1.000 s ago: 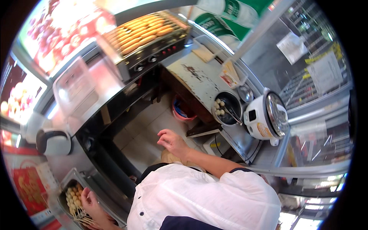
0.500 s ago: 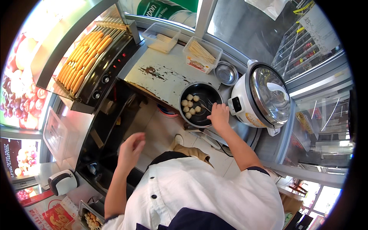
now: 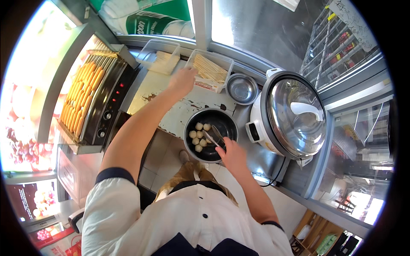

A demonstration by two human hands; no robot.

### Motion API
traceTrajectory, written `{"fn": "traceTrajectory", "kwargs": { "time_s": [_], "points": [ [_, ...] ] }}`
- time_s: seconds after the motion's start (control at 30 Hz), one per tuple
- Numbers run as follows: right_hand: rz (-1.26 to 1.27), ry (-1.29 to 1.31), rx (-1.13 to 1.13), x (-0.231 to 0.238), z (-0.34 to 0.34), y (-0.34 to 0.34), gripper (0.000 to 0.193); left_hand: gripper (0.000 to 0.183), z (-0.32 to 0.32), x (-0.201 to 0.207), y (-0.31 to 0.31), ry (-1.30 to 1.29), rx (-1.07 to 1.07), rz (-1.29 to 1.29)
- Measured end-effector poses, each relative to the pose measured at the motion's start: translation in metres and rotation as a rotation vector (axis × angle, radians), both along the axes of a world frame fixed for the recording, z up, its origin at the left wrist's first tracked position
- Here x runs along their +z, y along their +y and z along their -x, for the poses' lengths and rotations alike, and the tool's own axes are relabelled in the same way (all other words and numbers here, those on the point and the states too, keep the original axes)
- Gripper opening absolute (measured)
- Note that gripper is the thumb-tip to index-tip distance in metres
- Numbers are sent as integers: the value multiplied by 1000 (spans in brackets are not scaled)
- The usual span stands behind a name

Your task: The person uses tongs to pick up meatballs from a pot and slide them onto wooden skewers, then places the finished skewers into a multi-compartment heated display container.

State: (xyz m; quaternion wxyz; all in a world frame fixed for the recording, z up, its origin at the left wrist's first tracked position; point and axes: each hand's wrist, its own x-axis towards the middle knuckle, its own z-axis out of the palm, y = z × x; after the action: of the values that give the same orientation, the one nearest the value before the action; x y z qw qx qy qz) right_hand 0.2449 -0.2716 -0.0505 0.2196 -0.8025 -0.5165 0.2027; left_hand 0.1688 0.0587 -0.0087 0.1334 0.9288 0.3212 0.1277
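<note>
My right hand (image 3: 232, 155) is closed round metal tongs (image 3: 212, 138), whose tips reach among several round whitish balls (image 3: 199, 135) in a dark round pan (image 3: 229, 125). The balls sit mostly in the pan's left half. Stretched far forward, my left hand (image 3: 183, 81) is at the left side of a clear plastic tub of thin wooden skewers (image 3: 209, 68). Its fingers look curled, and whatever they may hold is hidden under the hand.
Left of the tub stands another clear container (image 3: 164, 50) with pale sticks. A metal bowl (image 3: 242, 88) and a large white cooker (image 3: 294, 115) with a glass lid are on the right. Sausages (image 3: 81, 96) lie on a roller grill at left. The worktop (image 3: 171, 113) has peeling paint.
My left hand has swung forward from above the floor gap to the skewer tub. My right hand keeps the tongs in the pan. The view has shifted.
</note>
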Motion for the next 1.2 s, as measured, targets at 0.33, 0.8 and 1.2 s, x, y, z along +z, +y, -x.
{"fn": "traceTrajectory", "kwargs": {
  "time_s": [0.33, 0.8, 1.2],
  "points": [
    [119, 227, -241, 22, 14, -11, 52, 19, -101, -58, 77, 642, -234, -186],
    [207, 187, -289, 25, 28, 38, 51, 15, -103, -103, 113, 229, -622, -112],
    [231, 48, -326, 17, 25, 15, 53, 17, -123, -99, 98, 345, -790, -14]
  ]
}}
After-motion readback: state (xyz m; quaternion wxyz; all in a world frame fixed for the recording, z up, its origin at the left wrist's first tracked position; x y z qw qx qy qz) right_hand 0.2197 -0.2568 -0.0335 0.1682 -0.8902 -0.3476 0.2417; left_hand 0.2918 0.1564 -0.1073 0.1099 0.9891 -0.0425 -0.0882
